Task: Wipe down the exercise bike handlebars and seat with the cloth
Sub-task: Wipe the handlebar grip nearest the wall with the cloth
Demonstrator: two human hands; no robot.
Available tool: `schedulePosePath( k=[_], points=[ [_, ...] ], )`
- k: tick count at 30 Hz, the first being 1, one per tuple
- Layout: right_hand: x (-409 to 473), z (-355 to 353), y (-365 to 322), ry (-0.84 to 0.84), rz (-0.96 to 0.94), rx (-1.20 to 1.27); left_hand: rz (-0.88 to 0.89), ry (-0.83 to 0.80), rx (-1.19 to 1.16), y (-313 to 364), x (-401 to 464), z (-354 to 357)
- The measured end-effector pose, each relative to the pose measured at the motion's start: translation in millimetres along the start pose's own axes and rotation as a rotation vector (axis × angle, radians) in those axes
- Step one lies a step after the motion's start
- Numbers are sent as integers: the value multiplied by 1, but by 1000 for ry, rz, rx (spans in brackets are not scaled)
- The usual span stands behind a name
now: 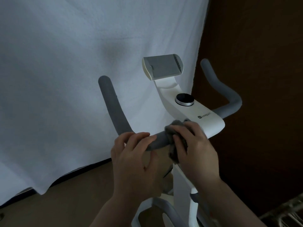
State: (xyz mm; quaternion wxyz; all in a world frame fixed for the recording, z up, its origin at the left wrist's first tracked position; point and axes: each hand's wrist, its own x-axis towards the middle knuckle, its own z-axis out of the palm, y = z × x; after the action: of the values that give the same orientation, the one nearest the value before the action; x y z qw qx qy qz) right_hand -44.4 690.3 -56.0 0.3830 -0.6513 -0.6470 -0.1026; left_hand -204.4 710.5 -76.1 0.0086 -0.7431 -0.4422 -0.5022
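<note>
A white exercise bike (211, 125) fills the middle and lower right. Its grey foam left handlebar (111, 108) curves up from the centre bar, and the right handlebar (229, 95) bends up toward the dark wall. My right hand (195, 149) grips a grey cloth (173, 141) wrapped round the left bar close to the white centre console. Beside it, my left hand (136, 153) holds the same bar at its bend, fingers curled over the top. The seat is out of view.
A white sheet (82, 63) hangs behind the bike, ending above a brown floor (73, 202). A tablet holder (164, 68) and a round black knob (184, 99) sit on the console. A dark wall (262, 46) stands at right.
</note>
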Motion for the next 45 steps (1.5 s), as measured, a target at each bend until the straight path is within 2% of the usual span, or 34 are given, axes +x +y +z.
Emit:
schedulePosePath(
  k=[3, 7, 9, 12, 16, 20, 25, 29, 33, 37, 39, 42, 45],
  points=[
    [14, -8, 13, 2, 89, -94, -49, 6, 9, 4, 0, 5],
    [20, -4, 20, -75, -150, -82, -112, 4, 1, 12, 1, 4],
    [39, -7, 38, -111, -149, -76, -145, -3, 12, 14, 5, 4],
    [42, -5, 42, -54, -114, -148, -192, -17, 28, 20, 8, 5],
    [25, 1, 41, -5, -295, -93, -205, 0, 47, 27, 6, 7],
    [25, -4, 59, -16, -139, 9, -214, 28, 57, 27, 5, 10],
    [26, -6, 50, -41, -281, 113, -223, 91, 33, 24, 1, 17],
    [26, -9, 33, -100, -148, 182, -244, 117, 3, 24, -2, 20],
    [21, 1, 16, -123, -368, 214, -241, 106, -14, 22, -5, 20],
    [32, 9, 27, -72, -160, 241, -206, -26, -58, 22, -14, 8],
    [22, 11, 5, -106, -176, 233, -187, -65, -90, 20, -17, 2],
    [27, 9, -2, -170, -243, 230, -185, -27, -116, 13, -17, -10],
    [41, 5, 16, -111, -81, 156, -187, -22, -101, 2, -15, -23]
  ],
)
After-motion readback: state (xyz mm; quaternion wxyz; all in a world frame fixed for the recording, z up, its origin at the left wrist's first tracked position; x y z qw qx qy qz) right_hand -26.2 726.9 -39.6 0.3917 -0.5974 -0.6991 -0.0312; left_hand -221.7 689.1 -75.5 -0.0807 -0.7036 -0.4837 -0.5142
